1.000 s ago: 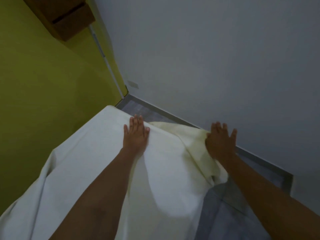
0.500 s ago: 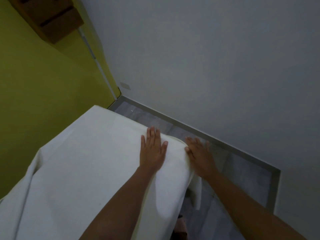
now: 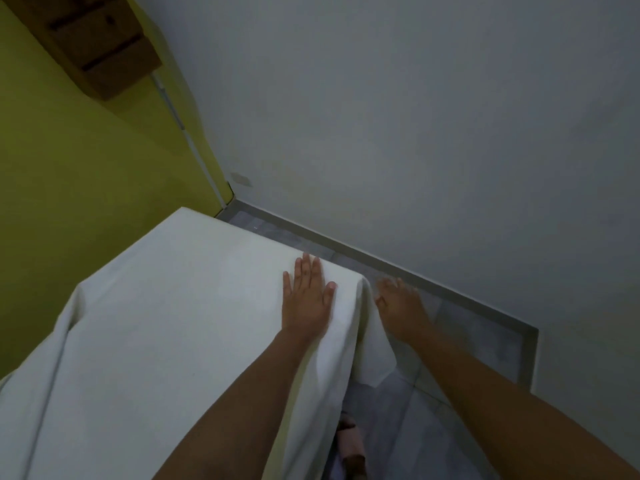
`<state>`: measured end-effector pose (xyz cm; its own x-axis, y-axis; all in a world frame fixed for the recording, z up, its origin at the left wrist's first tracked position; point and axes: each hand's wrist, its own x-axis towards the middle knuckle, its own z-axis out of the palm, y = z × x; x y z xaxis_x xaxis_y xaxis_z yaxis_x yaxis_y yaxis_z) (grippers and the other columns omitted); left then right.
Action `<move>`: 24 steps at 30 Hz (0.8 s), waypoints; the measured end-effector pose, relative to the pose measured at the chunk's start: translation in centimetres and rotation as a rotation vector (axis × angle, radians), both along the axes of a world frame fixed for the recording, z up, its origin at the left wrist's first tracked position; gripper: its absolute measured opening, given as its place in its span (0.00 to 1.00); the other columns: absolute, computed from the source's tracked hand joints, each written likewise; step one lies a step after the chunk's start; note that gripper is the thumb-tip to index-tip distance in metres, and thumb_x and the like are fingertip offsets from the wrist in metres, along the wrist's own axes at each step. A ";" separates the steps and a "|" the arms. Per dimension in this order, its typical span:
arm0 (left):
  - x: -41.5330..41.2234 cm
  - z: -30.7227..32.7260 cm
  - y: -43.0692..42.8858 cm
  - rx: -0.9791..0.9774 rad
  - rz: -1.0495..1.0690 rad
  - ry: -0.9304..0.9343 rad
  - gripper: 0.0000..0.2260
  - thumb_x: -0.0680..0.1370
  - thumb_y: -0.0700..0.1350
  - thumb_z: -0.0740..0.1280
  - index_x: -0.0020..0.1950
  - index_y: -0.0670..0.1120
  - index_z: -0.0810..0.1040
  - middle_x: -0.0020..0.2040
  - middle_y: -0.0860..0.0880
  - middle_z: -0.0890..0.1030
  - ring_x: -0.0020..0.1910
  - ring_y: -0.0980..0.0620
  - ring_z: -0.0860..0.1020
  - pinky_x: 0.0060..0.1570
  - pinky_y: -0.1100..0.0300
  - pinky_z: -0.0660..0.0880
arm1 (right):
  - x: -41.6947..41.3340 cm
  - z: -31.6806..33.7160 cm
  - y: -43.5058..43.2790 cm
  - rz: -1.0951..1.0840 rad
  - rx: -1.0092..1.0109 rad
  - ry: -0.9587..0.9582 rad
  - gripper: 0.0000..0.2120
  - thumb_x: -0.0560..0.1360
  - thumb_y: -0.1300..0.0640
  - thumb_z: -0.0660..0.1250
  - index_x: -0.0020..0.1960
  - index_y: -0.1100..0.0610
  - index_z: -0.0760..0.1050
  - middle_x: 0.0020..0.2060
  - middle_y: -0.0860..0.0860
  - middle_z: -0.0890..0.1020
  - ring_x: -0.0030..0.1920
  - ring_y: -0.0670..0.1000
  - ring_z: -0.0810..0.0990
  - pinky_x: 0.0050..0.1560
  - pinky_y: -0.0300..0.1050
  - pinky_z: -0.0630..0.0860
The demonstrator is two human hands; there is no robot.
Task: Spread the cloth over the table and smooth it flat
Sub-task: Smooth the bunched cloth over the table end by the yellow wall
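Note:
A white cloth (image 3: 166, 327) covers the whole table top and hangs over its edges; the table itself is hidden under it. My left hand (image 3: 306, 301) lies flat, palm down, fingers together, on the cloth near the table's far right corner. My right hand (image 3: 400, 308) is flat with fingers extended against the cloth that hangs down the right side, just past that corner. Neither hand grips the fabric. A long crease runs along the cloth's left side.
A yellow wall (image 3: 86, 174) runs close along the table's left side. A white wall (image 3: 415, 133) stands beyond, with a strip of grey floor (image 3: 467, 334) between. A wooden shelf (image 3: 100, 46) hangs upper left. My foot (image 3: 351, 448) shows below the right overhang.
The bunched fold at the far right corner has been pushed off the top and now hangs down the side. My left hand slid right toward the corner; my right hand dropped beside the edge.

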<state>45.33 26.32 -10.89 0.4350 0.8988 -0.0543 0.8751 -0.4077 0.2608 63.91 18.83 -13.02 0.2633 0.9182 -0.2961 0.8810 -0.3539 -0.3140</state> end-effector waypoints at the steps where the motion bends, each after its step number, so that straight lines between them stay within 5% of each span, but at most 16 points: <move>1: 0.1 0.0 -0.8 -0.005 -0.004 0.003 0.27 0.83 0.55 0.46 0.78 0.44 0.43 0.79 0.45 0.42 0.78 0.49 0.41 0.74 0.50 0.35 | 0.2 -0.1 -0.8 0.020 -0.032 -0.035 0.22 0.82 0.53 0.48 0.76 0.56 0.56 0.76 0.53 0.60 0.76 0.56 0.56 0.73 0.58 0.53; 9: 2.3 1.0 -2.8 -0.118 0.083 0.045 0.28 0.83 0.56 0.42 0.78 0.44 0.42 0.79 0.45 0.42 0.78 0.49 0.41 0.75 0.48 0.39 | 6.5 0.2 -2.4 0.085 -0.138 -0.148 0.26 0.81 0.49 0.49 0.76 0.58 0.55 0.77 0.54 0.57 0.76 0.57 0.54 0.74 0.57 0.52; 24: 17.7 1.7 4.5 -0.251 0.183 0.225 0.27 0.83 0.53 0.47 0.78 0.40 0.49 0.79 0.40 0.50 0.78 0.42 0.50 0.75 0.44 0.48 | 19.2 4.3 9.8 0.380 -0.204 -0.152 0.25 0.82 0.48 0.47 0.77 0.58 0.53 0.77 0.54 0.54 0.77 0.57 0.51 0.75 0.59 0.49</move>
